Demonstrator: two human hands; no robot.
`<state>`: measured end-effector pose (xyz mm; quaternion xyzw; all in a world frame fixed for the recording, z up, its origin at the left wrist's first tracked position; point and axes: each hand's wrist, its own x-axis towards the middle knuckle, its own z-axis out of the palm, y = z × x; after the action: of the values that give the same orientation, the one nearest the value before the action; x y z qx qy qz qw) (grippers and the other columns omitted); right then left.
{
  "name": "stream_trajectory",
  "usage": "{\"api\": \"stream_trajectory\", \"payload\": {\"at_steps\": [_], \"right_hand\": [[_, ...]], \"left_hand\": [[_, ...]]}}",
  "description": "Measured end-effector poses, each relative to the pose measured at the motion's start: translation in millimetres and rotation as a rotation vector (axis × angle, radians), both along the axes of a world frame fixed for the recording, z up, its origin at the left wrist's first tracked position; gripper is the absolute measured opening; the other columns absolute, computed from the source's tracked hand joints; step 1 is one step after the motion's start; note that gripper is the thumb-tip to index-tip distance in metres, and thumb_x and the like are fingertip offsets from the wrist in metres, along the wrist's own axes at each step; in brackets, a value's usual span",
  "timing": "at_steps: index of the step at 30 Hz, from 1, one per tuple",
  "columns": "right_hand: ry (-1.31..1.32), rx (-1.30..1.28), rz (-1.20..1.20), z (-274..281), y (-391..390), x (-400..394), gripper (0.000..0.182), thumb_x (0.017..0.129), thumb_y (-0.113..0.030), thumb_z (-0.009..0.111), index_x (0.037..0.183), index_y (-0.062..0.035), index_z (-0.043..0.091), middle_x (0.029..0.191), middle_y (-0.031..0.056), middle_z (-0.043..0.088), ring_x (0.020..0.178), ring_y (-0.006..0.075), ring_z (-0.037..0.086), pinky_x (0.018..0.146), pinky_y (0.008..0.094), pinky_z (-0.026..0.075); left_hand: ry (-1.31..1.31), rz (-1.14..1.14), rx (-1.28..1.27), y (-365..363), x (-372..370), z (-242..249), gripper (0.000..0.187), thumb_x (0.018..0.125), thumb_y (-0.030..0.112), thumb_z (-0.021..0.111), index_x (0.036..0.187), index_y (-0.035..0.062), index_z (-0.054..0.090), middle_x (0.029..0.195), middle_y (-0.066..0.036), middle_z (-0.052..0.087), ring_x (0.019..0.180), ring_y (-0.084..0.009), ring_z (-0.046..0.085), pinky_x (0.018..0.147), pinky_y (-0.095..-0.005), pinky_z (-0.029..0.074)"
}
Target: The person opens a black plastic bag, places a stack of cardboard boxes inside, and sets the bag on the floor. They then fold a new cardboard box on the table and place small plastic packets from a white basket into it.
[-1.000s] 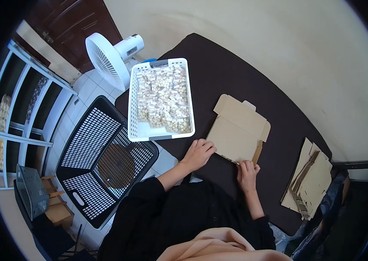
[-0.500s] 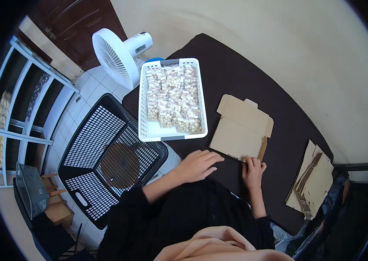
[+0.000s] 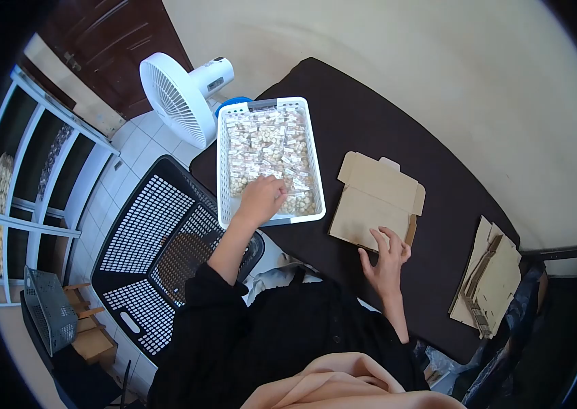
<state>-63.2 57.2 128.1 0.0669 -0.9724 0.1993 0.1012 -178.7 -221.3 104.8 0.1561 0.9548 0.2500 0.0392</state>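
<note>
While packets [image 3: 268, 142] lie beneath left fingers [image 3: 275, 188], right fingers [image 3: 393, 241] overhang the box [image 3: 368, 206].

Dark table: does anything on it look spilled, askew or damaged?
Nothing looks spilled or clearly damaged. The flattened cardboard stack at the picture's right is uneven, edges misaligned. The near-left corner of the white plastic basket seems to jut past the table's edge, though perspective may mislead.

Packet labels [image 3: 269, 135] illegibly small; door [image 3: 114, 51] partly beyond the top edge
</note>
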Motion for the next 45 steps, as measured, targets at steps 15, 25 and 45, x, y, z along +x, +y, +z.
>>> {"api": "stream_trajectory", "payload": {"at_steps": [15, 25, 45], "right_hand": [[-0.072, -0.829, 0.223, 24.9, -37.2, -39.5, 0.025, 0.078, -0.011, 0.063, 0.100, -0.0006, 0.057, 0.088, 0.0111, 0.060, 0.076, 0.0154, 0.059, 0.065, 0.0287, 0.047], [-0.328, -0.633, -0.171, -81.9, -5.3, -70.0, 0.037, 0.070, -0.016, 0.070, 0.099, 0.0010, 0.056, 0.071, 0.0122, 0.061, 0.062, 0.0179, 0.061, 0.058, 0.0283, 0.049], [-0.104, -0.869, 0.279, 30.2, -18.8, -89.6, 0.050, 0.073, -0.019, 0.070, 0.114, -0.0003, 0.048, 0.094, 0.0098, 0.053, 0.080, 0.0166, 0.052, 0.069, 0.0279, 0.043]], "left_hand": [[-0.056, -0.189, 0.640, 50.5, 38.7, 74.3, 0.017, 0.081, 0.013, 0.058, 0.090, 0.0000, 0.055, 0.081, -0.013, 0.060, 0.073, -0.0252, 0.060, 0.066, -0.0316, 0.046], [0.006, 0.145, 0.206, 26.4, -8.9, -25.1, 0.035, 0.072, 0.017, 0.065, 0.104, 0.0080, 0.052, 0.093, -0.009, 0.055, 0.093, -0.0256, 0.055, 0.080, -0.0346, 0.044], [-0.221, 0.120, 1.026, 64.3, 5.1, 71.1, 0.043, 0.083, 0.003, 0.054, 0.122, 0.0027, 0.035, 0.091, -0.007, 0.049, 0.076, -0.0139, 0.058, 0.065, -0.0231, 0.049]]}}
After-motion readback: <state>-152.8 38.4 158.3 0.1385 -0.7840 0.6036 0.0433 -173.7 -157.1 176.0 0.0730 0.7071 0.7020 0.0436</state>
